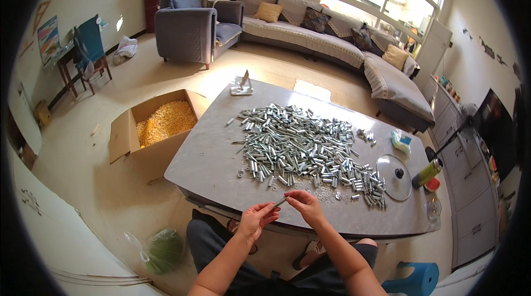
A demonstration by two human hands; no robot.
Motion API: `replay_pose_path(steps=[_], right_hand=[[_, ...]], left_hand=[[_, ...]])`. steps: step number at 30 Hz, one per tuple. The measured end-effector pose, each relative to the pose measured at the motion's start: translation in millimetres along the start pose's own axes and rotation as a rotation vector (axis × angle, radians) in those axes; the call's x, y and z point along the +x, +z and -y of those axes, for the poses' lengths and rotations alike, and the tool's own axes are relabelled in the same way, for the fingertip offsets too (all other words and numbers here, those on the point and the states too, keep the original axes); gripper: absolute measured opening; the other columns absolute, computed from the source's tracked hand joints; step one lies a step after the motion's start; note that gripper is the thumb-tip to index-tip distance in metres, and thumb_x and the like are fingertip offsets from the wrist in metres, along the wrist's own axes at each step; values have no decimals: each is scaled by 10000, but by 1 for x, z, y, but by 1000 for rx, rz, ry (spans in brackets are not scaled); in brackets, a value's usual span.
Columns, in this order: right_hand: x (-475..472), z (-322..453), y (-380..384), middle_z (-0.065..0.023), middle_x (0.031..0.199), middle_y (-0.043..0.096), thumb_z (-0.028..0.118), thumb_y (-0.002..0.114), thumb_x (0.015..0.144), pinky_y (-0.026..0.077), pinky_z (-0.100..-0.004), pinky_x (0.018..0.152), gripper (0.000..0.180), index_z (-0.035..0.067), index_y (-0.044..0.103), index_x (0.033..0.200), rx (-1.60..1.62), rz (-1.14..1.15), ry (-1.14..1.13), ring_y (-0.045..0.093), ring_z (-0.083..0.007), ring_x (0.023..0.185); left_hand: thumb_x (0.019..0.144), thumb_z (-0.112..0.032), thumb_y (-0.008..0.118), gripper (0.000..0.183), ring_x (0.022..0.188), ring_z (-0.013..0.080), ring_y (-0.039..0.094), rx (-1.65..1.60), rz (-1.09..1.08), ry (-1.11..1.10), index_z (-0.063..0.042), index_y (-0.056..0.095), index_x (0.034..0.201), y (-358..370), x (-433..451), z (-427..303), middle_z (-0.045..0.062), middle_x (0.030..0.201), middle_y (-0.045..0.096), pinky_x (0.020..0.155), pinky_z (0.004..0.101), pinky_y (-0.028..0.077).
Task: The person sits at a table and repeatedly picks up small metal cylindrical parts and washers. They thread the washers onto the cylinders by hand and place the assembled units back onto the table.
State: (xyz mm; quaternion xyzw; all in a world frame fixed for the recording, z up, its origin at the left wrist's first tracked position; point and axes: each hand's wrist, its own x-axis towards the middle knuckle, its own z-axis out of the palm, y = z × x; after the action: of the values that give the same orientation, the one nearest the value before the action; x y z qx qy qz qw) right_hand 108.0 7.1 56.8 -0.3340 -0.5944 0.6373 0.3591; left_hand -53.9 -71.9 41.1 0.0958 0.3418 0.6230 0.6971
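Observation:
My left hand (257, 219) grips a slim metal cylinder (279, 202), probably an expansion-bolt part, above the table's near edge. At its upper end, the thumb and fingertips of my right hand (308, 205) pinch together on it. Whether a small washer or nut is also between those fingertips cannot be made out. Beyond both hands spreads a big heap of similar metal cylinders (298, 142), some with threaded rods. Loose flat washers (327, 194) lie between the heap and my right hand.
The grey table (207, 171) also bears a glass lid (390, 171), a green bottle (427, 173), a tissue pack (401, 141) and a phone stand (242, 88). A carton (128, 130) of corn kernels (170, 121) stands left. On the floor are a green-filled bag (164, 250) and blue stool (427, 279).

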Motion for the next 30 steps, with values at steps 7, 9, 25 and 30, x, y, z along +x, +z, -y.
replay_pose_path(steps=[7,9,25,30], right_hand=[[63,-7,51,-61,989,580,137,547,842,438,-274,759,210,54,576,1033,-257,104,-58,554,-165,905],[82,-10,68,-78,1031,571,120,563,818,441,-301,783,241,68,566,1053,-817,111,-300,557,-206,917],[60,-59,63,-122,1211,454,81,440,745,373,-325,934,401,-32,491,1126,-1406,337,-699,425,-259,1139],[14,-57,0,-88,1214,466,49,446,738,404,-304,913,397,21,506,1129,-1336,287,-586,424,-236,1156]], left_hand=[[824,-64,561,142,736,188,624,-139,-102,174,27,573,932,-39,-13,-48,146,849,625,655,258,537],[828,-56,551,132,725,181,623,-152,-138,205,27,570,928,-50,-19,-62,149,847,623,649,257,539],[831,-56,545,121,698,175,624,-171,-189,229,22,560,922,-59,-18,-66,149,845,621,635,256,544],[830,-56,546,121,701,176,625,-157,-156,203,23,560,921,-47,-17,-51,148,846,622,634,252,545]])
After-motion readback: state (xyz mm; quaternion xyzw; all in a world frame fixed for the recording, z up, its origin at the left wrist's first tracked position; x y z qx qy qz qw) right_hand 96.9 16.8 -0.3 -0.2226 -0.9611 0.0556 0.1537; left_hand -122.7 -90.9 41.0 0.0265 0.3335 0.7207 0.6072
